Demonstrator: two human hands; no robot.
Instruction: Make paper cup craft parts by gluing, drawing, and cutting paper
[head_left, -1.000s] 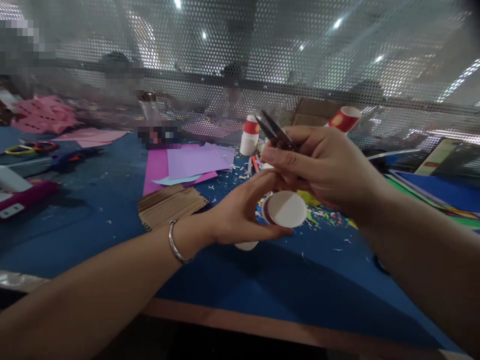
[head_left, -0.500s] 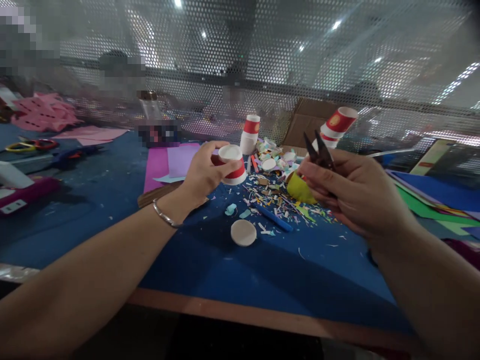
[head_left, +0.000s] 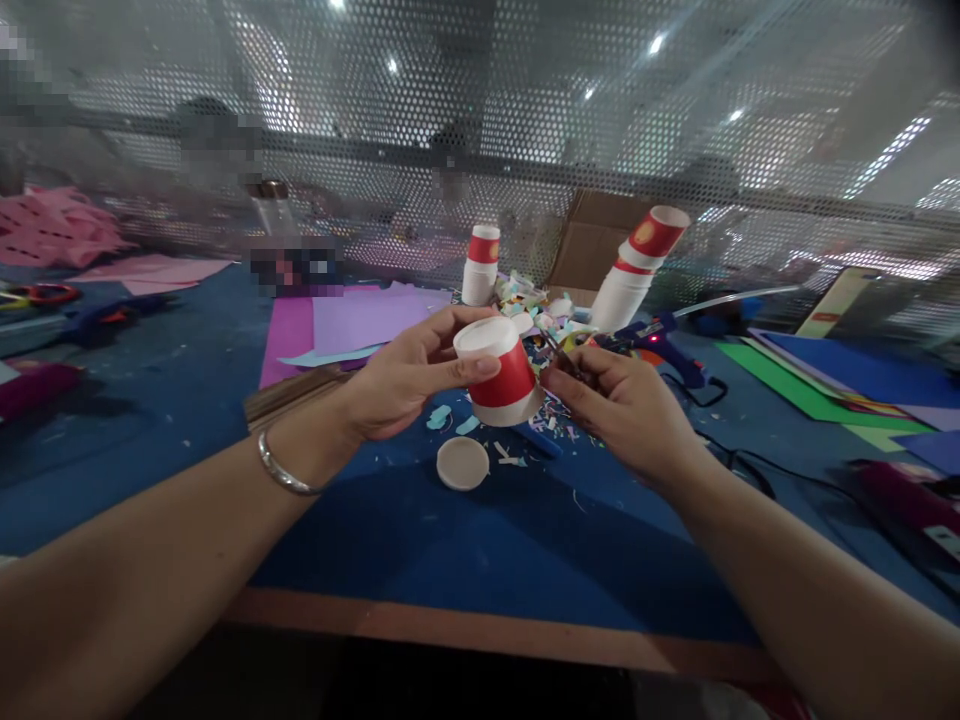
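The left hand [head_left: 409,375] grips a red-and-white paper cup [head_left: 504,378] over the blue table [head_left: 420,550], its thumb across the side and its fingers behind. The cup tilts with its narrow, closed end up and its wide end down to the right. The right hand [head_left: 619,405] is closed around a small dark cutting tool [head_left: 564,362], the tip pointing up and to the left, close to the cup; from here I can't tell whether the two touch. A silver bracelet [head_left: 281,468] circles the left wrist. Below the cup, a pale round disc [head_left: 463,464] lies flat on the table, with a blue pen [head_left: 538,440] to its upper right and paper scraps [head_left: 536,302] spread behind the hands. Farther back stand a short stack of cups [head_left: 481,268] and, to its right, a taller leaning stack [head_left: 637,268], with brown cardboard [head_left: 600,235] between them. A glue gun [head_left: 667,350] with a red light lies beyond the right hand. Coloured sheets [head_left: 855,370] are piled at the right, and purple paper [head_left: 360,320] lies at the left, behind a ridged cardboard piece [head_left: 289,395].
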